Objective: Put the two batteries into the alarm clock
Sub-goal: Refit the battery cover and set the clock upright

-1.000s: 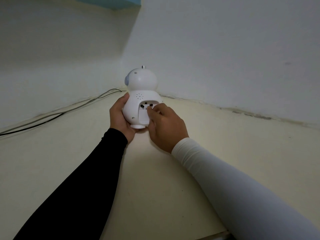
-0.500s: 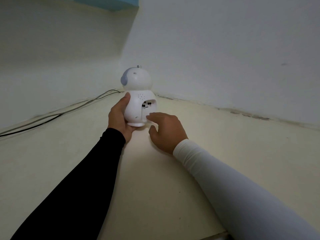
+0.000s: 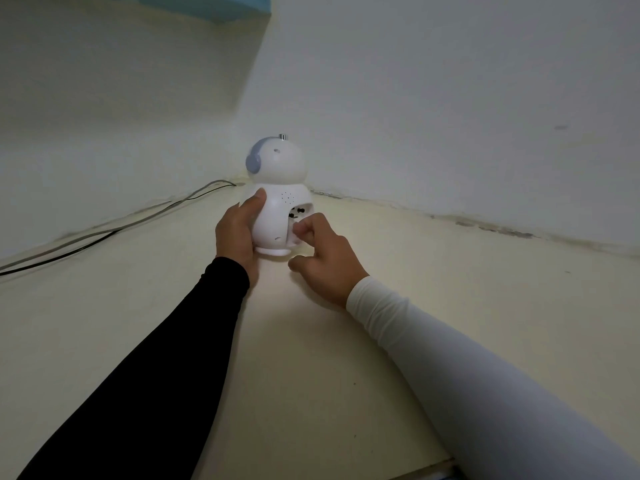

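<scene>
My left hand (image 3: 239, 230) grips the upright alarm clock (image 3: 277, 206) near the bench's (image 3: 311, 375) far corner; my right hand's (image 3: 325, 258) fingers (image 3: 304, 226) curl at its open back, whether pinching anything I cannot tell.

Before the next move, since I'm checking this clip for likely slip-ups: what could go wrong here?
1. The alarm clock stands upright on a narrow foot, steadied only by the left hand on its side; a push from the right hand at the open back recess could tip or slide it.
2. The right hand's fingers cover the recess, so whether anything seats properly there cannot be seen.
3. The cables lie along the wall, where a sleeve might snag them.
</scene>
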Tool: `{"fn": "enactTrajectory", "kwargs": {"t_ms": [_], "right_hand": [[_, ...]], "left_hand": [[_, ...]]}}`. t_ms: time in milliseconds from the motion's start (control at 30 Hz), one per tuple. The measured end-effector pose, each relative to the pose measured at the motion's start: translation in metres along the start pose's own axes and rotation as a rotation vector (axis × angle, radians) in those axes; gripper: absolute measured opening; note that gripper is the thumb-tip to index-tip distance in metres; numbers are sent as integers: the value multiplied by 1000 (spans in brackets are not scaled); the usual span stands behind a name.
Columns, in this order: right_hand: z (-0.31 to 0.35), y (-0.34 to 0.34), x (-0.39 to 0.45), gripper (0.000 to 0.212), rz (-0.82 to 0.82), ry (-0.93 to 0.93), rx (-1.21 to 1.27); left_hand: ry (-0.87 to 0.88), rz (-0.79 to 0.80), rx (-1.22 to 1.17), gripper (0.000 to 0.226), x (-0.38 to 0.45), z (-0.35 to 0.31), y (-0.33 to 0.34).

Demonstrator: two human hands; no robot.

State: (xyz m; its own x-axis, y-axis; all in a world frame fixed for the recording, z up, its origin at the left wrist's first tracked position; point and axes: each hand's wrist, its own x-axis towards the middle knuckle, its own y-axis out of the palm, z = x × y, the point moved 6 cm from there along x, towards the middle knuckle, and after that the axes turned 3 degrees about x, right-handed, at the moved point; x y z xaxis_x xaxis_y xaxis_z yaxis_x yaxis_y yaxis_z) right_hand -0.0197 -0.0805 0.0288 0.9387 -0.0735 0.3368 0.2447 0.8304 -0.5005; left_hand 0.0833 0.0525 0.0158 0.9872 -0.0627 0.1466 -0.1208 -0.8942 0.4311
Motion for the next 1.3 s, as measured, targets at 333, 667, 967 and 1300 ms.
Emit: {"fn": "enactTrajectory", "kwargs": {"t_ms": [333, 667, 967, 1300], "right_hand": [[-4, 1, 3, 53, -4, 36, 48], [-7, 2, 4, 82, 7, 45, 71], [-14, 4, 9, 81, -27, 74, 49], [-12, 0, 16, 74, -150, 70, -5]], "left_hand": [[26, 29, 122, 41, 2, 3, 3], [0, -6, 119, 99, 10, 16, -4], [-29, -69, 89, 43, -6, 5, 3], [-20, -188, 144, 89, -8, 0, -6]]}}
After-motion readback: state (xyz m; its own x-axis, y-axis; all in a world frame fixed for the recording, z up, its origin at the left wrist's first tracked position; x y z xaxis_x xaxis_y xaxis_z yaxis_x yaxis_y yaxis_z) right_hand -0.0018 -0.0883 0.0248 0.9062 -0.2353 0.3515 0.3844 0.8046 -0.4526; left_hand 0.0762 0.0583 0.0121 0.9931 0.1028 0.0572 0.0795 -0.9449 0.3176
